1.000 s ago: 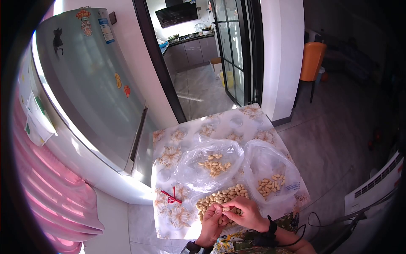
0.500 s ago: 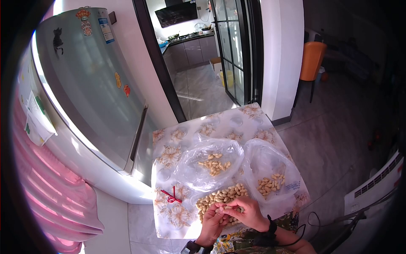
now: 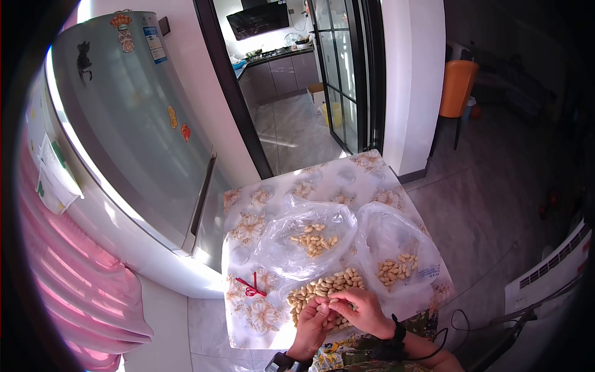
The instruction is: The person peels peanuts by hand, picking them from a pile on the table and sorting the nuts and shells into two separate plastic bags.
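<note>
Both my hands meet over a heap of unshelled peanuts (image 3: 328, 284) near the front of the table. My left hand (image 3: 312, 323) is closed, thumb and fingers pinched at a peanut. From the other side my right hand (image 3: 362, 312) pinches the same small peanut, which the fingertips mostly cover. Behind the heap, a clear plastic bag (image 3: 279, 251) lies spread out with a small group of peanuts (image 3: 316, 242) on it. To its right, a second plastic bag (image 3: 387, 232) has another group of peanuts (image 3: 398, 270).
A red ribbon tie (image 3: 251, 286) lies on the flowered tablecloth (image 3: 251, 229) at the left. The fridge (image 3: 142, 136) stands left of the table, and an open glass door (image 3: 338, 80) leads to a kitchen behind. An orange chair (image 3: 458, 90) is at the far right.
My fingertips have shifted slightly around the peanut, with the right fingers a little more bent. The heap and the bags look the same.
</note>
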Available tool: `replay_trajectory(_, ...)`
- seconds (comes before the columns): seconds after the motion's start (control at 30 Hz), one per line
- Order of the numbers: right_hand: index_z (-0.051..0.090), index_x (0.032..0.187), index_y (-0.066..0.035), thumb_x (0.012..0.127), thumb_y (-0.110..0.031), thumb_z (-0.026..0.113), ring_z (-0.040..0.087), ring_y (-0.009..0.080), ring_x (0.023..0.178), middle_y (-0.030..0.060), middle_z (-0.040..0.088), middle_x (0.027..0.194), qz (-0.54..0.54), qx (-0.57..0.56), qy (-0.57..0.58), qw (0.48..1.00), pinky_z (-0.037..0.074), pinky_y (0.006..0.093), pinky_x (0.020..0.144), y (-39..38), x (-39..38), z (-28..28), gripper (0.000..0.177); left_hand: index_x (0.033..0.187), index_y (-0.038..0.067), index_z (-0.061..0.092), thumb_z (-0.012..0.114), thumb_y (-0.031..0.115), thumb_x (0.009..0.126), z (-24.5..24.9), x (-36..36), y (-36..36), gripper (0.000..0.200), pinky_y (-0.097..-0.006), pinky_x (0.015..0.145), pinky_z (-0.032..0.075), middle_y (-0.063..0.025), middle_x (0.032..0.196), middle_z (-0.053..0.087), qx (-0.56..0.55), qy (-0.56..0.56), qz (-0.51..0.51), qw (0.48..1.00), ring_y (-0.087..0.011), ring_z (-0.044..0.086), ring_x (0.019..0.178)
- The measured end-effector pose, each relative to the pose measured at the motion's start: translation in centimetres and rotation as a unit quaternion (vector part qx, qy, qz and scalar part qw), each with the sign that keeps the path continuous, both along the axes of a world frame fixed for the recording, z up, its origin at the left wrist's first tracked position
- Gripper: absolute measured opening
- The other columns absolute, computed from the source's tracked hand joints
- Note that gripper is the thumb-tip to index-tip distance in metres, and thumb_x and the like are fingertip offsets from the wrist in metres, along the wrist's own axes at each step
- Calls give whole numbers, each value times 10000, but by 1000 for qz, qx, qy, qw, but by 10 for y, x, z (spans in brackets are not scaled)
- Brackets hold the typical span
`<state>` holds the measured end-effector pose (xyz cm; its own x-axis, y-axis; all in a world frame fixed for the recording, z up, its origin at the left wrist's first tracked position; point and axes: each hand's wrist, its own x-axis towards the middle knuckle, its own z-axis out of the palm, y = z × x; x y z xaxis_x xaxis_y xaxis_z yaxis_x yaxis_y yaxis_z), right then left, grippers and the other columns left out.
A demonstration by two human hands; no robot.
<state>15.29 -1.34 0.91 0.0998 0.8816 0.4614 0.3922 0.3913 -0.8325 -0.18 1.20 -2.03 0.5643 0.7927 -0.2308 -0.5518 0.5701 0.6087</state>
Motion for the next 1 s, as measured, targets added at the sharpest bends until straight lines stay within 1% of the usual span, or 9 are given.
replay_trajectory(0.1, 656, 981, -59, 851, -151, 692, 624, 219, 679, 75, 663, 825, -1, 2, 6, 1000, 477, 308, 587, -1, 0, 5, 163, 1044, 87, 540, 566, 142, 956, 3, 1, 0, 108, -191, 523, 300, 17, 793, 519, 5, 16, 5, 1000, -54, 403, 635)
replay_trajectory(0.17, 667, 999, -32, 816, -86, 718, 661, 191, 721, 97, 681, 860, 3, -23, 19, 1000, 503, 279, 631, -1, 1, 6, 198, 1062, 76, 546, 568, 123, 952, 3, 0, 0, 122, -191, 526, 296, 20, 792, 516, 21, 31, -8, 999, -53, 392, 635)
replay_trajectory(0.3, 657, 988, -57, 850, -139, 692, 633, 214, 695, 77, 665, 831, 5, -11, 24, 1000, 489, 302, 600, -1, 1, 3, 164, 1060, 68, 549, 567, 127, 953, 5, 0, 0, 123, -192, 527, 295, 22, 794, 516, 19, 30, -10, 999, -52, 389, 635)
replay_trajectory(0.37, 659, 991, -56, 845, -130, 695, 635, 208, 696, 78, 664, 835, 12, -12, 12, 1000, 492, 296, 603, -1, 2, 0, 167, 1051, 69, 551, 559, 160, 960, 3, 0, -1, 128, -190, 528, 301, 20, 791, 518, 12, 12, -7, 1000, -53, 397, 635)
replay_trajectory(0.5, 663, 996, -58, 838, -115, 697, 631, 203, 689, 78, 662, 840, 8, -5, 19, 1000, 495, 294, 602, -1, 0, 2, 172, 1050, 74, 549, 532, 210, 978, 0, 0, 0, 155, -190, 529, 311, 16, 782, 517, 5, 13, -11, 1000, -55, 406, 629)
replay_trajectory(0.57, 664, 1003, -60, 832, -100, 697, 627, 202, 684, 78, 660, 845, 13, 9, 10, 1000, 497, 292, 605, 0, 0, 2, 179, 1040, 77, 544, 500, 250, 992, 4, 1, 0, 184, -190, 530, 319, 8, 772, 516, -9, 42, -1, 999, -56, 409, 620)
replay_trajectory(0.7, 665, 1006, -61, 832, -90, 693, 624, 199, 682, 75, 653, 830, 12, 5, 6, 1000, 495, 290, 605, -1, -1, 3, 178, 1019, 78, 536, 479, 267, 1001, 8, 3, 0, 199, -190, 530, 316, 3, 763, 509, -7, 49, 2, 999, -55, 403, 612)
replay_trajectory(0.87, 662, 980, -66, 836, -101, 693, 606, 204, 656, 69, 619, 776, 17, 15, 1, 1000, 469, 302, 574, 0, 0, -1, 152, 957, 79, 523, 448, 297, 1013, 11, 4, -1, 237, -192, 516, 296, -2, 721, 488, -14, 66, 8, 998, -54, 362, 567)
replay_trajectory(1.0, 661, 971, -69, 834, -110, 696, 602, 206, 652, 70, 614, 772, 17, 14, -6, 1000, 461, 306, 565, -1, 1, 2, 148, 942, 81, 521, 436, 307, 1017, 9, 4, 0, 254, -194, 511, 288, -4, 708, 483, -5, 68, 6, 998, -53, 345, 550)
